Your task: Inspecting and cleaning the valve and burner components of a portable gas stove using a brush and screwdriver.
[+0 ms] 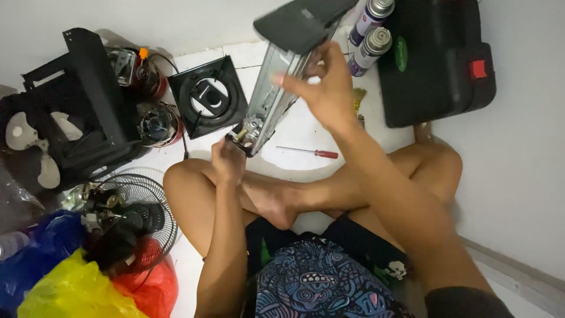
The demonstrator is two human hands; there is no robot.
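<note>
Two hands (321, 88) on tilted grey stove (282, 70)

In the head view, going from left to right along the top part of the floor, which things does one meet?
Black metal frame → square black burner plate → tilted stove body held by the right hand → two gas canisters → black carrying case.

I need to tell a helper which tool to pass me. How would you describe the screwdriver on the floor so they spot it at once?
Start from the big black carrying case by the right wall, then look left across the white tiled floor, just past the person's knees. The screwdriver lies flat there, below the metal stove body that both hands hold. It is the only slim tool, with a red handle and thin shaft.
</note>
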